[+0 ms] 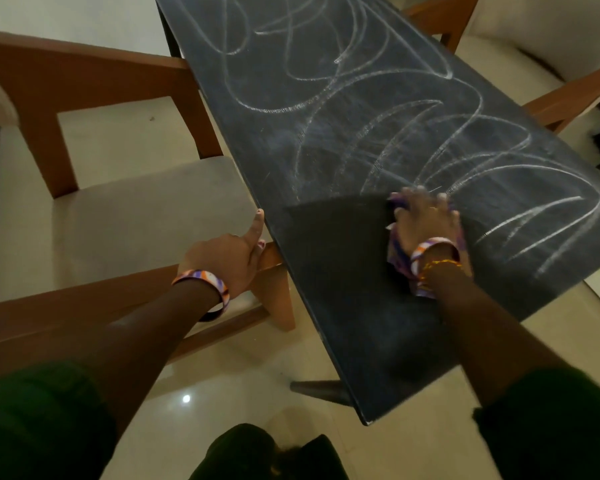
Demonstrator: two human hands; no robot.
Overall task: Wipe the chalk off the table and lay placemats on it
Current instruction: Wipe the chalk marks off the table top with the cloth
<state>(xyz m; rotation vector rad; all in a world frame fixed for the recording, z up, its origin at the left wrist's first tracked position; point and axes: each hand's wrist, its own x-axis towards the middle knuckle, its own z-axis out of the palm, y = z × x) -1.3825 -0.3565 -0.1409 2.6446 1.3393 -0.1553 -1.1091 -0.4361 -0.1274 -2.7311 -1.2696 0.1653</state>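
A long dark table (pixel 326 98) runs away from me, covered in white chalk scribbles (pixel 388 109). Its near end shows a darker chalk-free patch (pixel 333 258). My right hand (pixel 425 220) lies flat, fingers spread, pressing a purple patterned cloth (pixel 397 256) onto the tabletop at the edge of that patch. My left hand (pixel 232 254) holds the table's left edge, thumb on top and fingers curled beneath. No placemats are in view.
A wooden chair with a beige seat (pixel 125 216) stands close against the table's left side. More wooden chair parts (pixel 568 98) show along the right side. A pale glossy tiled floor (pixel 257 393) lies below.
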